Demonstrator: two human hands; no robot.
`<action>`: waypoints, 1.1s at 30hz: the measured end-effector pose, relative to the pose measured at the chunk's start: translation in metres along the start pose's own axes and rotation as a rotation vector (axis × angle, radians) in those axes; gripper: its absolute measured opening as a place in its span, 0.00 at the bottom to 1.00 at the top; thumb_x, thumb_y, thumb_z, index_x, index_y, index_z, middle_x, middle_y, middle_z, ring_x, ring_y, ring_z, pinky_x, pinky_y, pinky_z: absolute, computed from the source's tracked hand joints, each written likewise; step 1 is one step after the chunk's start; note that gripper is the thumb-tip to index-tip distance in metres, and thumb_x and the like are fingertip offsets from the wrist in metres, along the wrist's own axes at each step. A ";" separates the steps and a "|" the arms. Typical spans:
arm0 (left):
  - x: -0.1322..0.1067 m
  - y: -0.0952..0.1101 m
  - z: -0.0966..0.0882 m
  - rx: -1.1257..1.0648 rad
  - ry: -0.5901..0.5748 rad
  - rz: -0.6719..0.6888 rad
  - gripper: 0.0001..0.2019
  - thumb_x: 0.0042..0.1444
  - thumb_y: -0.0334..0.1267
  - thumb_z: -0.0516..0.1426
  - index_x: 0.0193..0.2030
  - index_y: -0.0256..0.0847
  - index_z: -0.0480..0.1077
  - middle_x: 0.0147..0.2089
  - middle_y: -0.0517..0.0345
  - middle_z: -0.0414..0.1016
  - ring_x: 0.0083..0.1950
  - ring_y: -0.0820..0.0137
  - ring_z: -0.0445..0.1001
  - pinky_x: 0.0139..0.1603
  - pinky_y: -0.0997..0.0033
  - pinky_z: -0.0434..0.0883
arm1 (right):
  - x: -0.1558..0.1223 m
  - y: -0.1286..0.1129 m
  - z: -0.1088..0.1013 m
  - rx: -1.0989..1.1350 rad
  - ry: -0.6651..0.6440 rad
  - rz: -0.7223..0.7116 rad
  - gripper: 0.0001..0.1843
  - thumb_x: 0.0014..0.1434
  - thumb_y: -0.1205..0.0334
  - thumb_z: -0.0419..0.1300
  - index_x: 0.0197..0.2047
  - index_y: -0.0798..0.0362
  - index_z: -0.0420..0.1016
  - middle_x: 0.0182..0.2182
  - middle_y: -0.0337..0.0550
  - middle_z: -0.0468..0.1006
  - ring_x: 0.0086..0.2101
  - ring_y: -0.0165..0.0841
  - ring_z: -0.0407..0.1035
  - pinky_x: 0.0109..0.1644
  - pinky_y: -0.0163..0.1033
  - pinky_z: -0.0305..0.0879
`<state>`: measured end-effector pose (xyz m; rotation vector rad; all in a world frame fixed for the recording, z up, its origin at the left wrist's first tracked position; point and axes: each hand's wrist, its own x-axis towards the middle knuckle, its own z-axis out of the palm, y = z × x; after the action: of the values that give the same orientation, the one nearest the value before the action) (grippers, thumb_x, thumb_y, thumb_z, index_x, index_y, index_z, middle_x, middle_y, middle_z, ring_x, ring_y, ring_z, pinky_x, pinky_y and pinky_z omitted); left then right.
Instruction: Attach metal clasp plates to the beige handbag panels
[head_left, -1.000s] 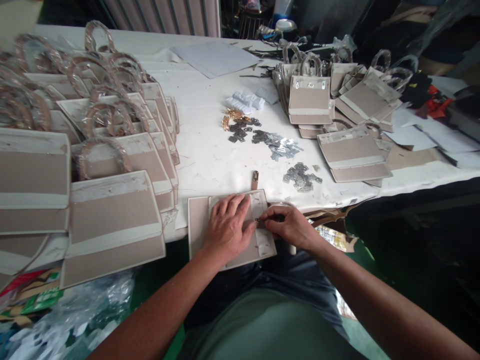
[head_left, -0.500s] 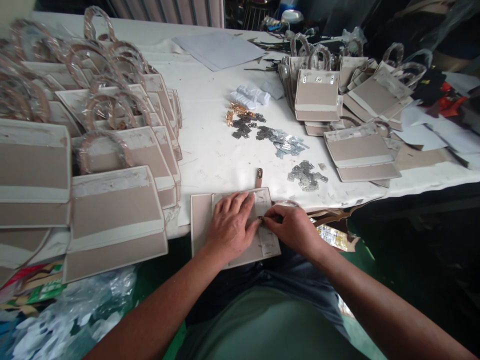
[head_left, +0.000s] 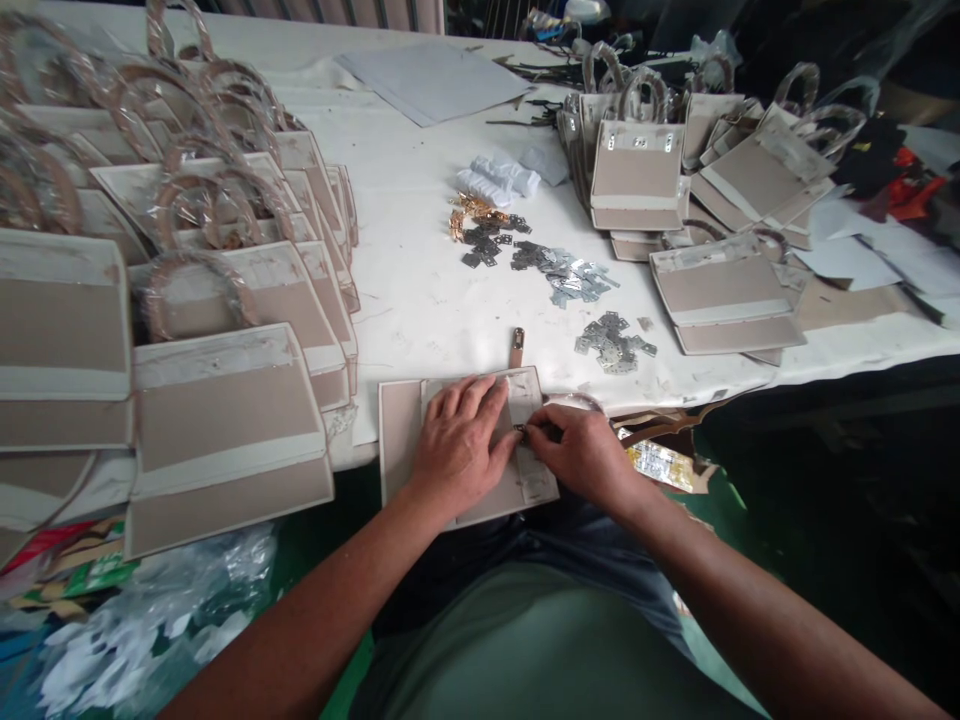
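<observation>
A beige handbag panel (head_left: 401, 430) lies at the table's front edge, turned sideways, with its handle to the right. My left hand (head_left: 461, 435) rests flat across it, fingers stretched out, thumb towards the pale strip near the right side. Over that strip my right hand (head_left: 581, 445) pinches a small dark metal plate (head_left: 520, 428), which touches the panel or sits just on it; the fingers partly hide it. Past the panel's far edge sticks out a short brown strap with a metal fitting (head_left: 517, 345).
Loose metal plates (head_left: 613, 343) lie in piles beyond the panel, near gold-coloured fittings (head_left: 480, 208). Stacks of handbag panels with wrapped handles (head_left: 225, 420) crowd the left; more handbag panels (head_left: 637, 170) stand at the right. A white sheet (head_left: 435, 82) lies at the back.
The whole view has shifted slightly. Both hands stay in nearly the same place on the panel, with the right fingers still pinching at the small plate.
</observation>
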<state>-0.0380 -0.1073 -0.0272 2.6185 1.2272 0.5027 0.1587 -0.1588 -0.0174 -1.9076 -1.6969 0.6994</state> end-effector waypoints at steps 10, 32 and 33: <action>0.000 0.001 -0.002 0.020 -0.002 0.000 0.30 0.70 0.47 0.57 0.76 0.43 0.63 0.74 0.46 0.68 0.74 0.48 0.64 0.73 0.44 0.62 | 0.007 0.002 -0.023 0.325 -0.199 0.063 0.11 0.63 0.58 0.63 0.42 0.52 0.86 0.33 0.40 0.84 0.28 0.32 0.74 0.34 0.37 0.69; -0.001 0.001 -0.001 -0.001 0.010 0.004 0.30 0.69 0.46 0.58 0.75 0.43 0.63 0.75 0.46 0.67 0.73 0.49 0.63 0.74 0.44 0.61 | 0.009 -0.008 -0.012 -0.006 -0.043 0.014 0.06 0.62 0.63 0.64 0.36 0.51 0.83 0.32 0.42 0.84 0.33 0.36 0.76 0.40 0.38 0.66; -0.001 0.001 -0.001 -0.003 0.011 0.003 0.30 0.69 0.46 0.58 0.75 0.43 0.63 0.75 0.46 0.67 0.73 0.49 0.63 0.73 0.44 0.61 | 0.008 -0.008 -0.011 -0.008 -0.028 0.026 0.05 0.62 0.62 0.65 0.38 0.51 0.83 0.32 0.41 0.84 0.33 0.36 0.76 0.40 0.38 0.66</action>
<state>-0.0380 -0.1084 -0.0259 2.6185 1.2252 0.5192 0.1609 -0.1499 -0.0042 -1.9368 -1.6973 0.7337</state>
